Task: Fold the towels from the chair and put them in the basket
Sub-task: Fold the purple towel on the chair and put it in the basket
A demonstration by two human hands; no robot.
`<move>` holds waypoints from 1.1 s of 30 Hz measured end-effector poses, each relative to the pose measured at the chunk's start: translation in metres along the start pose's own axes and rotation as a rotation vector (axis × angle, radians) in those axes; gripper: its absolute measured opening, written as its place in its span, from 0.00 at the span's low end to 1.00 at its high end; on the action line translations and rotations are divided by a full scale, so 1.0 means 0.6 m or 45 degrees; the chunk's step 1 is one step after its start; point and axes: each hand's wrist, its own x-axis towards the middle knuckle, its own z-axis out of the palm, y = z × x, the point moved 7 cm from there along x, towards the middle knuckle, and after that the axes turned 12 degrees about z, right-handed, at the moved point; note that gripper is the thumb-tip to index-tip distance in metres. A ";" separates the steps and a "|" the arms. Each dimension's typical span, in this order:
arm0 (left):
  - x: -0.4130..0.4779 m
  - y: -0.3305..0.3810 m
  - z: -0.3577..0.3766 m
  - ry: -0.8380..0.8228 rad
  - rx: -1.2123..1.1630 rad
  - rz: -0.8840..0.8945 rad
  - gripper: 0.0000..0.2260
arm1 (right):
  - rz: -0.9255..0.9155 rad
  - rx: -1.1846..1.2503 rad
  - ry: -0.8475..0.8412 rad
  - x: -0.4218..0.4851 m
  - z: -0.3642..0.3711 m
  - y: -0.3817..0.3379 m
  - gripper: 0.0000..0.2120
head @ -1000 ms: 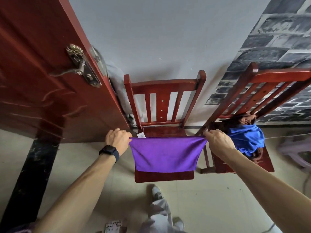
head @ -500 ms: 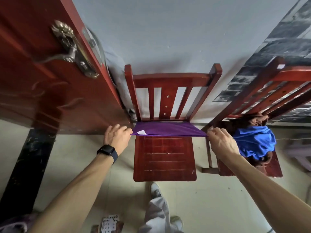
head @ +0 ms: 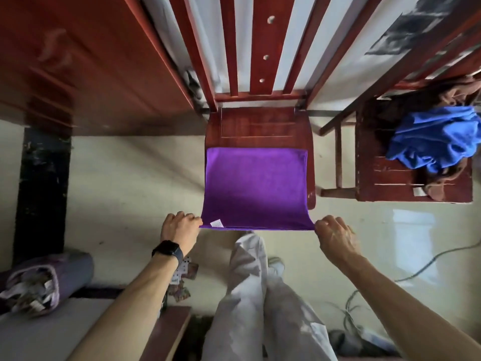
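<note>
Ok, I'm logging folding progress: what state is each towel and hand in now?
purple towel: spread over front of the middle chair, near edge held up
left hand: pinches its near-left corner
right hand: pinches its near-right corner
blue towel: crumpled on the right chair
brown towel: crumpled beneath the blue one

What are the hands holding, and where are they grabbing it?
The purple towel. The left hand pinches its near left corner and the right hand its near right corner. The rest lies on the chair seat.
</note>
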 end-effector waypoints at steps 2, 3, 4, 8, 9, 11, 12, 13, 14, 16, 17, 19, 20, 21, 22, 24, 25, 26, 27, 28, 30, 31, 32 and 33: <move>0.007 -0.008 0.012 0.000 -0.190 -0.054 0.08 | 0.130 0.212 -0.051 0.006 0.016 0.013 0.06; 0.014 -0.018 0.015 0.035 -0.347 -0.107 0.08 | 0.203 0.362 -0.079 0.014 0.019 0.018 0.05; 0.020 -0.028 0.011 0.075 -0.521 -0.172 0.07 | 0.285 0.520 -0.113 0.024 0.014 0.022 0.04; 0.065 -0.077 0.008 0.123 -1.232 -0.406 0.03 | 0.637 0.986 -0.287 0.077 0.008 0.031 0.02; 0.086 -0.084 0.003 0.156 -1.417 -0.440 0.02 | 0.679 1.059 -0.298 0.098 0.010 0.032 0.03; 0.131 -0.101 -0.001 0.208 -1.716 -0.512 0.02 | 0.732 1.152 -0.283 0.140 0.008 0.027 0.06; 0.149 -0.109 -0.001 0.223 -1.824 -0.554 0.04 | 0.747 1.178 -0.262 0.156 0.001 0.022 0.07; 0.169 -0.117 0.002 0.231 -1.900 -0.587 0.06 | 0.755 1.195 -0.240 0.175 -0.004 0.016 0.07; 0.189 -0.124 0.006 0.252 -1.955 -0.608 0.09 | 0.769 1.198 -0.220 0.193 -0.009 0.011 0.06; 0.224 -0.133 0.012 0.321 -2.009 -0.640 0.12 | 0.772 1.238 -0.183 0.234 -0.012 0.001 0.06; 0.239 -0.135 0.013 0.356 -2.017 -0.657 0.12 | 0.772 1.250 -0.169 0.253 -0.011 -0.002 0.06; 0.269 -0.137 0.019 0.421 -2.049 -0.677 0.07 | 0.782 1.245 -0.161 0.288 -0.009 -0.007 0.05; 0.283 -0.139 0.023 0.442 -2.048 -0.677 0.05 | 0.797 1.227 -0.166 0.302 -0.006 -0.007 0.05; 0.294 -0.141 0.028 0.459 -2.030 -0.680 0.04 | 0.812 1.220 -0.168 0.315 -0.002 -0.007 0.05; 0.305 -0.144 0.033 0.474 -1.992 -0.679 0.04 | 0.824 1.210 -0.168 0.326 0.003 -0.006 0.05; 0.320 -0.155 0.041 0.507 -1.908 -0.682 0.05 | 0.835 1.185 -0.168 0.343 0.011 -0.007 0.06; 0.327 -0.159 0.044 0.524 -1.871 -0.680 0.06 | 0.837 1.172 -0.165 0.349 0.013 -0.008 0.06; 0.334 -0.164 0.047 0.533 -1.830 -0.680 0.05 | 0.839 1.164 -0.161 0.355 0.015 -0.010 0.06; 0.340 -0.169 0.051 0.535 -1.796 -0.685 0.05 | 0.845 1.151 -0.152 0.360 0.017 -0.010 0.06; 0.346 -0.174 0.053 0.538 -1.765 -0.695 0.04 | 0.853 1.141 -0.142 0.364 0.018 -0.011 0.07; 0.356 -0.181 0.058 0.537 -1.723 -0.729 0.04 | 0.856 1.116 -0.122 0.374 0.019 -0.012 0.06; 0.361 -0.184 0.059 0.531 -1.696 -0.746 0.05 | 0.850 1.104 -0.110 0.379 0.020 -0.012 0.05; 0.365 -0.184 0.057 0.515 -1.656 -0.765 0.05 | 0.844 1.092 -0.097 0.384 0.020 -0.014 0.04; 0.369 -0.184 0.058 0.494 -1.609 -0.779 0.06 | 0.839 1.074 -0.084 0.388 0.020 -0.016 0.04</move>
